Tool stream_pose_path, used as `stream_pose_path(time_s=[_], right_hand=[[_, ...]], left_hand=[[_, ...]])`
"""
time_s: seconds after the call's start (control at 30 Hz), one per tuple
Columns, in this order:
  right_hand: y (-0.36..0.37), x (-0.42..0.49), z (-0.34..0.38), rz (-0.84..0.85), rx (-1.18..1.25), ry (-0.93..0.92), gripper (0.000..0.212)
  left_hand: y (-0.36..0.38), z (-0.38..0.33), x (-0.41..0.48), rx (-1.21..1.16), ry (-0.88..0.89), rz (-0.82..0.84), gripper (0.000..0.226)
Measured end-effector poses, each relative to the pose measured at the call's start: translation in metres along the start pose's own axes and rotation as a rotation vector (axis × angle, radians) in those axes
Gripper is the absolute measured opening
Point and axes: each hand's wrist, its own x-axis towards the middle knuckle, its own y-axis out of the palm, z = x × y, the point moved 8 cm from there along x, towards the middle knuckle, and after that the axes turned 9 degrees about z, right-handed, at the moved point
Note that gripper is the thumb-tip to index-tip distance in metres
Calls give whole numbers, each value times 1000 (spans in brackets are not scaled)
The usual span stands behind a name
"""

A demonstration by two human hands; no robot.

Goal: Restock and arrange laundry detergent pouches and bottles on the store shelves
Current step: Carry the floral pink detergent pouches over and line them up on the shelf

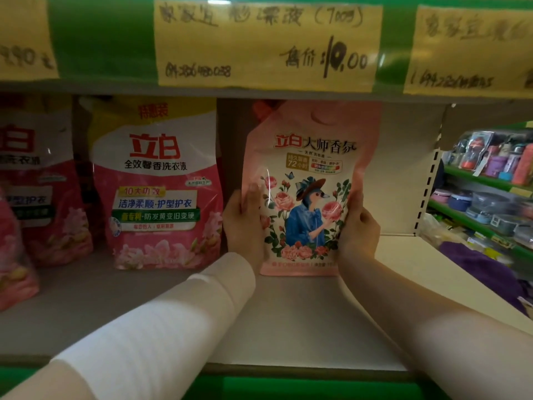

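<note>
Leaning in over the green front strip (pixel 288 388) of the shelf, left forearm in a white sleeve (pixel 161 327), right forearm bare. Crossing the grey shelf board (pixel 288 313) toward its middle depth.

Clamping the left grip (pixel 243 226) on the left edge of the pale pink floral pouch (pixel 305 183), thumb laid over the front, fingers behind and out of sight. Clamping the right grip (pixel 359 229) on the opposite edge, thumb forward along the side. Holding that pouch upright and face-on, spout corner at the upper left, base down at the shelf board; resting or just above, cannot tell.

Leaving a narrow gap to the red-and-white pouch (pixel 158 183) standing upright on the left, near the left grip. Passing, further left, a second red-and-white pouch (pixel 37 183) partly cut by the frame, and a pink pouch (pixel 14 255) nearer the front edge.

Looking up at a yellow handwritten price tag (pixel 268 44) marked 10.00, fixed to the green edge (pixel 101 39) of the shelf above. Glimpsing, far right past the shelf end, side shelves (pixel 473 207) with small mixed goods, too blurred to name.
</note>
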Motion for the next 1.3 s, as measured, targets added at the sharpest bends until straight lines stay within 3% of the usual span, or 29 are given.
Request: stream_pose_path(time_s=[0.13,0.3,0.5,0.67,0.77,0.93,1.13,1.3], right_hand=[[3,-5,-6,14,31,119,58],[-2,-18,-12,-58,121,255,74],[-28,-37,15,-228,-20,295,80],[-39,-66,42,-249,-77,208,81],[-38,-87,53,-273,-95,189,83],[-36,-143,62,-340,-122,228,82],[-43,-223,57,-332,-145,227,68],[-63,-278,39,-334,109,237,45]], left_hand=[[-5,2,-3,57,-63,-45,16],[-11,-4,-10,109,-172,-121,34],[-14,-30,-31,19,-255,-241,16],[-17,-58,-48,-33,-272,-288,40],[-21,-74,-58,16,-275,-233,44],[-36,-68,-80,49,-446,-48,51],[-47,-83,-146,-61,-517,15,20],[-44,-82,-197,-128,-565,113,15]])
